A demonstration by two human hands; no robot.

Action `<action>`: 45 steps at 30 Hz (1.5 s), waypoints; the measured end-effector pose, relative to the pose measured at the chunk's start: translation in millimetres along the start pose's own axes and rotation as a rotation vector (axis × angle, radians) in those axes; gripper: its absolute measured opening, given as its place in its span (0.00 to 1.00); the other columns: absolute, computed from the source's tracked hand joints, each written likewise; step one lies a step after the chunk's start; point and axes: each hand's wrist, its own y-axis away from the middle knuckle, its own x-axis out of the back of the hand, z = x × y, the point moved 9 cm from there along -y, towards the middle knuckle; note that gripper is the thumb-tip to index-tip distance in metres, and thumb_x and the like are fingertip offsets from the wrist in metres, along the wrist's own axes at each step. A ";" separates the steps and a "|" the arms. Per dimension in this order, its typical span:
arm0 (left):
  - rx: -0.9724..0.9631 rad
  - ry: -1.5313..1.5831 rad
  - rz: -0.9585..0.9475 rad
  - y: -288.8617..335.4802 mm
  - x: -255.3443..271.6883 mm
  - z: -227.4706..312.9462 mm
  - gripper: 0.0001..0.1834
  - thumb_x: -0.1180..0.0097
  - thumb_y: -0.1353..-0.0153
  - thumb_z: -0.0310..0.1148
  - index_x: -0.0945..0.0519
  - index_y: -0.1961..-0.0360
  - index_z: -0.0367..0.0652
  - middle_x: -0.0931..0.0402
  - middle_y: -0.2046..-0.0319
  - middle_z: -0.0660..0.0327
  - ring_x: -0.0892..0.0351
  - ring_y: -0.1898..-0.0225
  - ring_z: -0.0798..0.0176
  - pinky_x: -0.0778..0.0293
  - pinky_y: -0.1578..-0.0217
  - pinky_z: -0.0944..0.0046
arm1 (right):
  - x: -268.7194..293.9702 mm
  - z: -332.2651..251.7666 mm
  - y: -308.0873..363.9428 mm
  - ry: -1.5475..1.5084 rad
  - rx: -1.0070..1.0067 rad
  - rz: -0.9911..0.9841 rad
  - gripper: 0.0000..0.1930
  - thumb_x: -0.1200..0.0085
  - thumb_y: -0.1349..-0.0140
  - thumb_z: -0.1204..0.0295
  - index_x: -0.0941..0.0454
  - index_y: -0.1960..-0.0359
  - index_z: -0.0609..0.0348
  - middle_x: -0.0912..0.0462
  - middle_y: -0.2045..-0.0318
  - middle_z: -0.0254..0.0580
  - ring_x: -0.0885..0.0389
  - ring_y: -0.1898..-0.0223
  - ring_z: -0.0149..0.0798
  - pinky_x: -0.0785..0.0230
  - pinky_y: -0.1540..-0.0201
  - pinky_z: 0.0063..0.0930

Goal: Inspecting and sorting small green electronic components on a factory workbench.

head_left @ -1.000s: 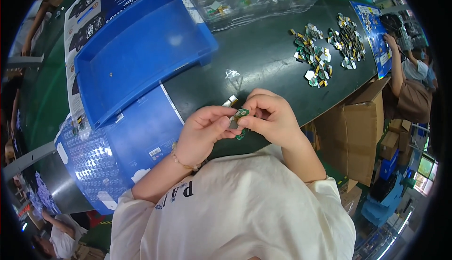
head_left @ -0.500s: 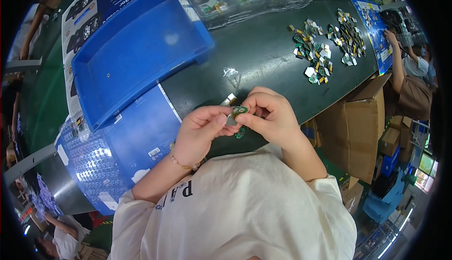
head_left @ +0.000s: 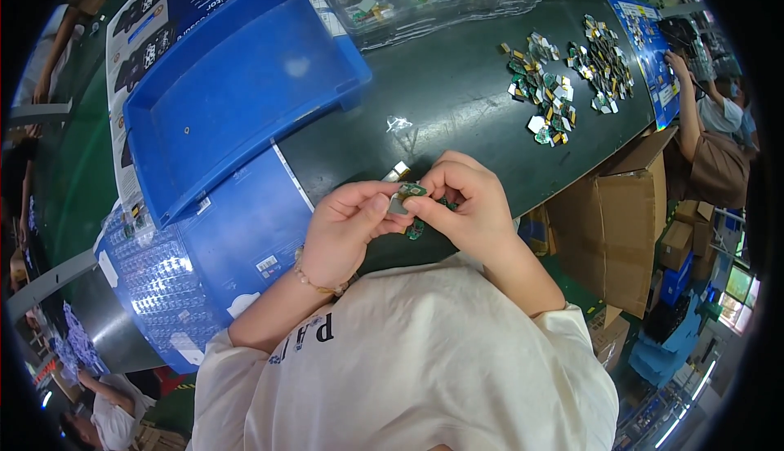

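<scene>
Between my two hands, close in front of my body, is a small green circuit board [head_left: 415, 191] with a flat grey piece [head_left: 398, 204] beside it. My left hand [head_left: 347, 218] pinches the grey piece between thumb and fingers. My right hand [head_left: 467, 198] grips the board's right end with thumb and forefinger. Under the fingers another green board [head_left: 415, 229] shows in part; I cannot tell whether it is held or lies on the table. Just beyond my fingertips is a small white and gold part [head_left: 398, 171]. Whether the grey piece is fixed to the board cannot be made out.
A blue tray [head_left: 245, 137] stands at the left on blue sheets. Clear compartment trays [head_left: 441, 22] with boards are at the back. Two heaps of small boards [head_left: 543, 92] lie on the dark table [head_left: 457, 75] at the right. A cardboard box [head_left: 604, 231] stands beside the table edge.
The board and grey piece have tilted slightly between my fingers, and my right hand has shifted a little. Both hands keep their hold; the surroundings look the same.
</scene>
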 end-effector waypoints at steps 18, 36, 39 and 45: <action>0.015 -0.052 0.042 -0.2 4.4 -2.1 0.14 0.53 0.32 0.34 0.25 0.52 0.35 0.20 0.60 0.55 0.18 0.61 0.63 0.21 0.57 0.64 | -0.9 1.5 -1.2 0.062 0.034 0.054 0.11 0.34 0.51 0.75 0.28 0.79 0.60 0.33 0.78 0.30 0.36 0.78 0.25 0.44 0.76 0.19; -0.135 -0.328 0.120 7.0 0.8 20.0 0.10 0.49 0.34 0.27 0.22 0.56 0.32 0.20 0.60 0.56 0.19 0.60 0.66 0.22 0.58 0.70 | -13.6 27.9 -5.7 -0.170 -0.174 -0.107 0.09 0.36 0.46 0.75 0.26 0.68 0.60 0.27 0.74 0.30 0.31 0.76 0.19 0.39 0.73 0.13; -0.043 -0.203 0.139 3.8 -2.0 16.9 0.13 0.50 0.33 0.30 0.23 0.54 0.32 0.20 0.60 0.55 0.19 0.60 0.63 0.22 0.58 0.68 | -4.0 13.7 -6.9 -0.049 -0.045 0.067 0.11 0.35 0.48 0.75 0.25 0.66 0.58 0.25 0.74 0.30 0.29 0.74 0.22 0.37 0.70 0.15; -0.093 0.046 -0.006 -0.1 -1.9 11.3 0.13 0.52 0.33 0.30 0.25 0.51 0.36 0.23 0.53 0.53 0.21 0.54 0.60 0.23 0.53 0.61 | -8.8 -38.3 2.7 0.403 0.541 0.117 0.17 0.31 0.57 0.71 0.22 0.65 0.54 0.20 0.71 0.34 0.24 0.71 0.37 0.33 0.65 0.28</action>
